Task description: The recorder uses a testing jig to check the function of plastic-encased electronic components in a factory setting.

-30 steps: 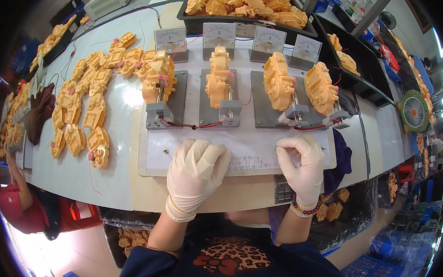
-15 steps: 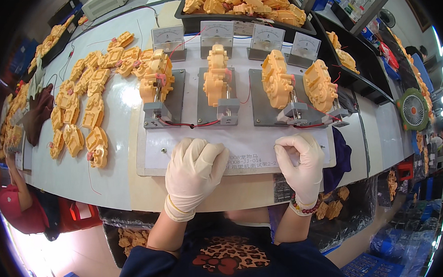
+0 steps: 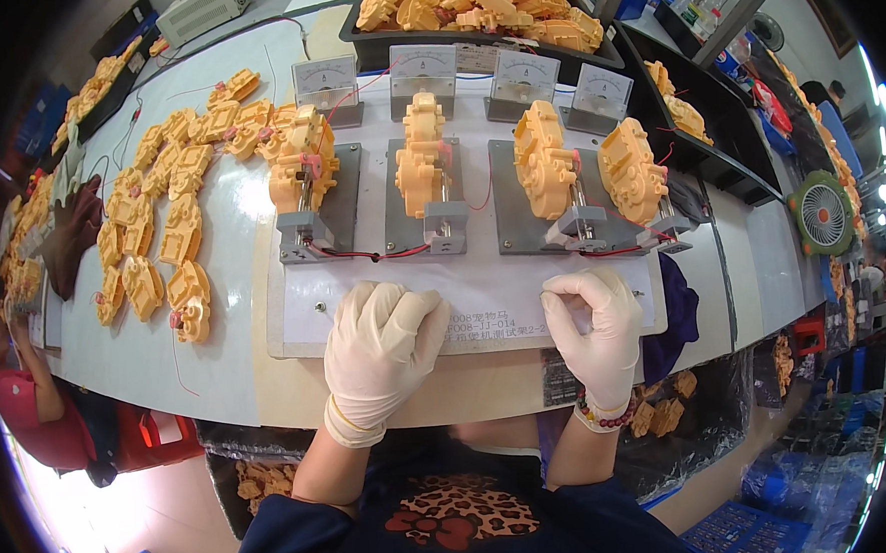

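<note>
My left hand, in a white glove, rests curled on the front of a white board, showing nothing in its fingers. To the right, my right hand, also gloved, is curled with thumb and forefinger together and holds nothing visible. Beyond the hands, four grey test stands each carry a yellow plastic gearbox housing: the far left housing, the second housing, the third housing and the right housing. Red wires run along the clamps. Both hands are apart from the stands.
Several analog meters stand behind the fixtures. Loose yellow housings cover the table's left part. A heaped black bin is at the back, and a black tray at right. A green fan stands far right; another person sits at left.
The view has shifted slightly, so the fixtures and board sit a little further left. Both hands keep nearly the same curled pose on the board.
</note>
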Available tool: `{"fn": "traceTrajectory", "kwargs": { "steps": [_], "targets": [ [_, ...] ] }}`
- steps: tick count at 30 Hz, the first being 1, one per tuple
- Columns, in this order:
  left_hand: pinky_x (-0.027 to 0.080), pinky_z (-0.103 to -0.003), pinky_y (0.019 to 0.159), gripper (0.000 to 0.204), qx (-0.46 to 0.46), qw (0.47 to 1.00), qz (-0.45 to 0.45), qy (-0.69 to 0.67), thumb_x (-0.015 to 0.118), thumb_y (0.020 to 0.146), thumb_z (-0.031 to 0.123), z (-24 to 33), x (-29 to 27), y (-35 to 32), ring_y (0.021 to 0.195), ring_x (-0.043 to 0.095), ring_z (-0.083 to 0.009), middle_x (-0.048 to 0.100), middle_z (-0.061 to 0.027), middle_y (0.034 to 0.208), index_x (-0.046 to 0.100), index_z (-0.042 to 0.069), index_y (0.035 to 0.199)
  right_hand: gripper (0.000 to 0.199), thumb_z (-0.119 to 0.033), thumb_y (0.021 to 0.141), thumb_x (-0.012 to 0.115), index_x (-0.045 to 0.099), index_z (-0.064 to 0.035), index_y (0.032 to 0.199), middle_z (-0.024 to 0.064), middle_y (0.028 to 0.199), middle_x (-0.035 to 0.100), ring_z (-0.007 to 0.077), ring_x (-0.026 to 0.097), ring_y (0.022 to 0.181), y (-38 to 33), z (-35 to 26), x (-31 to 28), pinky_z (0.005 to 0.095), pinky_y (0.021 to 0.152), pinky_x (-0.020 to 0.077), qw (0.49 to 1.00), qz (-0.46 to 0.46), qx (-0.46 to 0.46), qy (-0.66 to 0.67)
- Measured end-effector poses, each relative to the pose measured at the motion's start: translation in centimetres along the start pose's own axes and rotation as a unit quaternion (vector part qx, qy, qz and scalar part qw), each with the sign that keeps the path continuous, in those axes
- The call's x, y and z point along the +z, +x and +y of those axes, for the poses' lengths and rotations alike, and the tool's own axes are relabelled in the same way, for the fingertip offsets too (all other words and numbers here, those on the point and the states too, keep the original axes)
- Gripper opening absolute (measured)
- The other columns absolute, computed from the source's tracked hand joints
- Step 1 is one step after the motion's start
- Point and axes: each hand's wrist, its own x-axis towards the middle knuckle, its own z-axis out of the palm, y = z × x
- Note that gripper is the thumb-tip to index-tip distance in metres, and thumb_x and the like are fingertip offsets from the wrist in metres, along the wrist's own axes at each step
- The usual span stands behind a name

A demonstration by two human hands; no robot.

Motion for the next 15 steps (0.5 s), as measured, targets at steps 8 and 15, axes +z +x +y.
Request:
{"fn": "traceTrajectory", "kwargs": {
  "steps": [8, 15],
  "targets": [
    [0.046, -0.038, 0.069, 0.022, 0.004, 1.000, -0.003, -0.009, 0.080, 0.076, 0.005, 0.10, -0.09, -0.03, 0.074, 0.056, -0.0255, 0.054, -0.0019, 0.076, 0.066, 0.015, 0.089, 0.010, -0.005, 0.082, 0.075, 0.069, -0.0071, 0.090, 0.0086, 0.083, 0.065, 0.0319, 0.062, 0.081, -0.11, -0.36, -0.09, 0.0406, 0.074, 0.0493, 1.000, 0.004, 0.022, 0.010],
    [0.047, -0.039, 0.074, 0.021, -0.016, 1.000, -0.020, -0.004, 0.082, 0.078, 0.008, 0.09, -0.14, -0.23, 0.077, 0.058, -0.0257, 0.057, -0.0022, 0.078, 0.067, 0.014, 0.092, 0.010, -0.006, 0.082, 0.075, 0.070, -0.0087, 0.091, 0.0092, 0.085, 0.066, 0.0321, 0.063, 0.085, -0.09, -0.15, -0.19, 0.0414, 0.077, 0.0503, 1.000, -0.013, 0.005, 0.009]
  ]
}}
